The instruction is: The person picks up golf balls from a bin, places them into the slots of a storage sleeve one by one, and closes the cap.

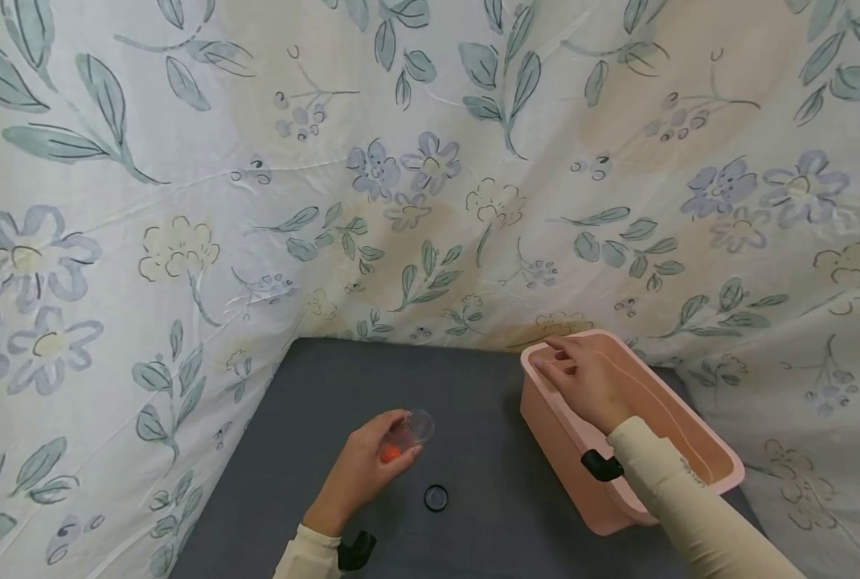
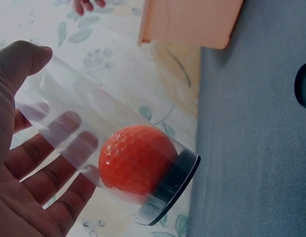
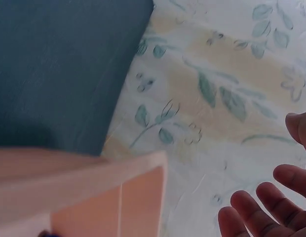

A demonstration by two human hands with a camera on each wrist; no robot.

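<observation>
My left hand (image 1: 358, 470) grips a clear plastic tube (image 1: 419, 426) between thumb and fingers, low over the dark table. Inside it an orange golf ball (image 2: 138, 158) rests against the black end cap (image 2: 170, 190). A loose round black cap (image 1: 436, 498) lies on the table just right of that hand. My right hand (image 1: 591, 384) is over the near-left end of a pink plastic bin (image 1: 556, 450), its fingers loosely bent around nothing. The right wrist view shows those fingers (image 3: 254, 210) spread apart above the bin's rim.
The bin stands at the right side of the dark grey table (image 1: 314, 386). Behind and on both sides hangs a white cloth (image 1: 415, 201) printed with flowers and leaves. A small dark thing (image 3: 47, 233) shows at the bin in the right wrist view.
</observation>
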